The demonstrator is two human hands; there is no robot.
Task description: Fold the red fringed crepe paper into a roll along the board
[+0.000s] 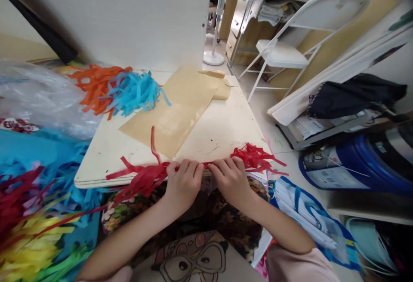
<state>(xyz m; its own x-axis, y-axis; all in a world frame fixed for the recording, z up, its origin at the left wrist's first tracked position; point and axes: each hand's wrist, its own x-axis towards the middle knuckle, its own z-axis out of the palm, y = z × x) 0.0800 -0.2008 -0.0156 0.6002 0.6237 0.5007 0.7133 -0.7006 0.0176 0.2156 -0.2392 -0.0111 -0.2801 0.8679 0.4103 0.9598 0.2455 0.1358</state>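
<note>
A red fringed paper tassel (145, 179) lies across the front edge of the table, its loose strips fanning out at both ends. My left hand (184, 184) is closed around its twisted middle. Close beside it, my right hand (230, 179) pinches the same twisted stretch, with a short red piece showing between the two hands. The right-hand fringe (253, 156) spreads over the table's corner. One thin strand stands up left of my left hand, and a long red strip trails down to the left.
A brown paper sheet (174, 118) lies on the white table (226, 131). Orange (97, 86) and blue fringed paper (134, 90) sit at its back left. Several colourful fringes and clear plastic (48, 97) crowd the left. A white folding chair (284, 54) and blue bucket (361, 157) stand right.
</note>
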